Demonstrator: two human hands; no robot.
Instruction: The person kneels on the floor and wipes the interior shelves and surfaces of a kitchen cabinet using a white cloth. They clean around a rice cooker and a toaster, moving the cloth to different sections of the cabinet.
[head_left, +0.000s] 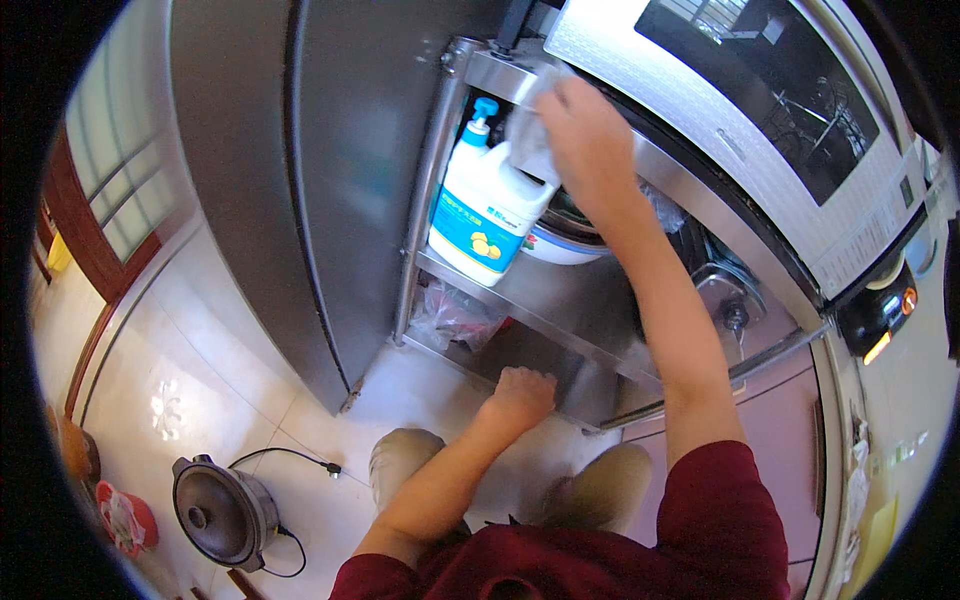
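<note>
My right hand (589, 142) grips a pale, thin cloth (527, 139) against the top front rail (502, 77) of a stainless steel shelf rack. Hand and cloth are somewhat blurred. Just below the cloth, a large white detergent jug (476, 214) with a blue pump and a blue label stands on the middle shelf (574, 289). The cloth covers part of the jug's top. My left hand (523, 394) is curled closed above my knees, in front of the bottom shelf, and no object shows in it.
A white enamel basin (566, 247) sits behind the jug, and a clear plastic bag (454, 311) lies on the shelf below. An oven (720, 97) tops the rack. Left stands a dark refrigerator (360, 172). An electric pot (221, 514) with its cord is on the floor.
</note>
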